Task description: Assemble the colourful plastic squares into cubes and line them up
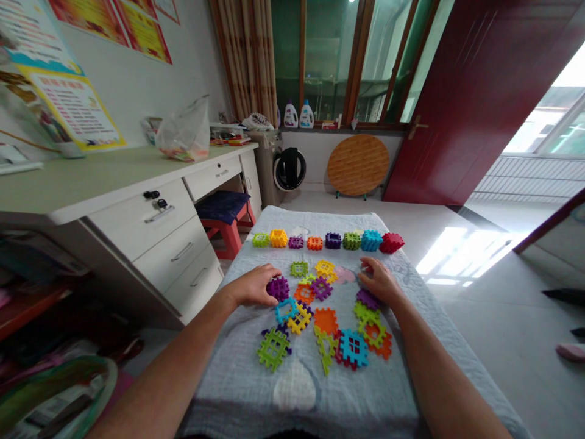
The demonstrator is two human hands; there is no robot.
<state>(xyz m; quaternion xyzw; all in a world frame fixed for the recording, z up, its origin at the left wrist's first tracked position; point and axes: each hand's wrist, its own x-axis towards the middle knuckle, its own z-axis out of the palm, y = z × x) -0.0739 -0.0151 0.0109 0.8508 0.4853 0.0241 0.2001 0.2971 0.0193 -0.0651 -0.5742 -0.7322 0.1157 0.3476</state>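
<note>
My left hand point(256, 285) has its thumb and fingers around a purple block piece point(278, 288) at the left of the loose pieces. My right hand point(378, 280) rests on the cloth at the right with fingers apart, just above a flat purple piece point(368, 299). Between and below the hands lie several flat pieces, among them an orange one point(326, 321), a blue one point(353, 348), a green one point(273, 349) and a yellow one point(300, 319). Beyond the hands runs a row of assembled blocks, from light green point(260, 240) at the left to red point(392, 242) at the right.
A grey-blue cloth point(237, 378) covers the table. At the left stand a white desk point(114, 177) with a plastic bag point(186, 134) and a red stool point(231, 235). A washing machine point(267, 164) and a round wooden board point(358, 164) are behind.
</note>
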